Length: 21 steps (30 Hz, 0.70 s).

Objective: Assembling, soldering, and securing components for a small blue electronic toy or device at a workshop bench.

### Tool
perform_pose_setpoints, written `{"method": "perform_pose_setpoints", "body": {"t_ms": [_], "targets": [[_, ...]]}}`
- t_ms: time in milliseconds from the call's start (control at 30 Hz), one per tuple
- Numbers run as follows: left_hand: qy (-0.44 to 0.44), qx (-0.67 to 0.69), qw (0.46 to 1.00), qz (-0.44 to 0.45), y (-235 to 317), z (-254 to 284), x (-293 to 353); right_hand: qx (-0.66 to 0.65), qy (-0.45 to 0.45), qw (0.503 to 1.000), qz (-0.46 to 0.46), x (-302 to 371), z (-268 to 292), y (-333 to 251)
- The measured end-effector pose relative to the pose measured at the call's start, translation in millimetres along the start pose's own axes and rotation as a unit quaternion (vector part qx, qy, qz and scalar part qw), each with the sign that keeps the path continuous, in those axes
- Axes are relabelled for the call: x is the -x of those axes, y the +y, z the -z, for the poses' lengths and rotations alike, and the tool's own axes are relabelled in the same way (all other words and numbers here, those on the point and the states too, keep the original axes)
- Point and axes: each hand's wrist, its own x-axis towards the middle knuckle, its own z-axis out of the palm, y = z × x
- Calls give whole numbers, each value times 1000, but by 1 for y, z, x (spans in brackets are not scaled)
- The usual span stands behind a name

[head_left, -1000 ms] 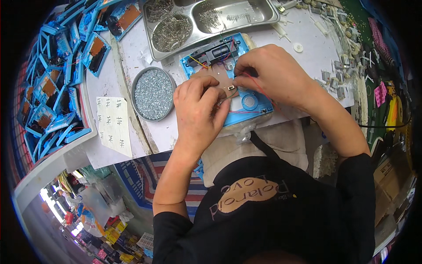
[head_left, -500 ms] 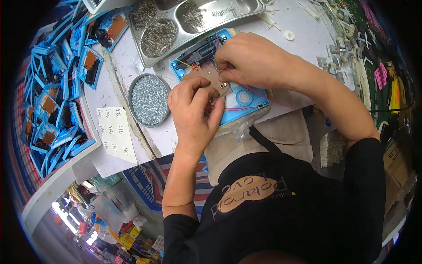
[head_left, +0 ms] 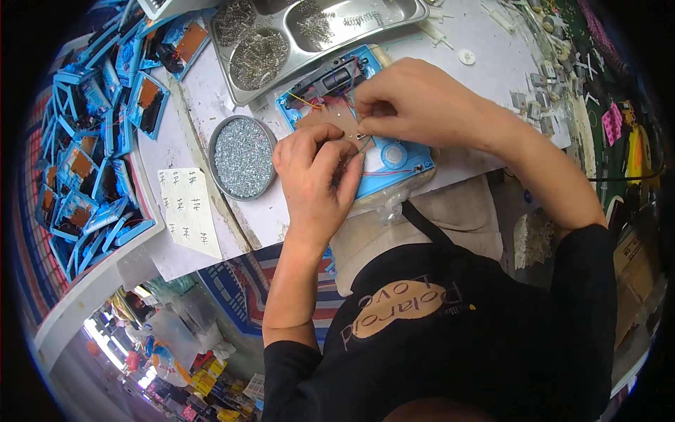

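Within the case (head_left: 380, 186), the switch (head_left: 359, 137) lies nearer the right hand (head_left: 415, 104) than the left hand (head_left: 315, 163); I cannot tell either grip.

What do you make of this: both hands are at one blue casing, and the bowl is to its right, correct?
Not quite: the head view shows the bowl to the left of that casing, not the right. The left hand and right hand are indeed at it.
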Motion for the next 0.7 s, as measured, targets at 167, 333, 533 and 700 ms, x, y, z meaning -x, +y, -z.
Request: {"method": "perform_pose_setpoints", "body": {"t_ms": [167, 333, 533, 700], "targets": [[-12, 15, 1000, 6, 11, 6, 4, 27, 108, 983, 144, 45, -5, -7], [-67, 46, 994, -70, 31, -1, 9, 71, 31, 985, 157, 92, -24, -32], [-64, 70, 991, -94, 31, -7, 19, -11, 43, 989, 138, 69, -1, -17], [-47, 90, 989, -104, 27, -12, 20, 92, 62, 982, 156, 41, -9, -1]]}}
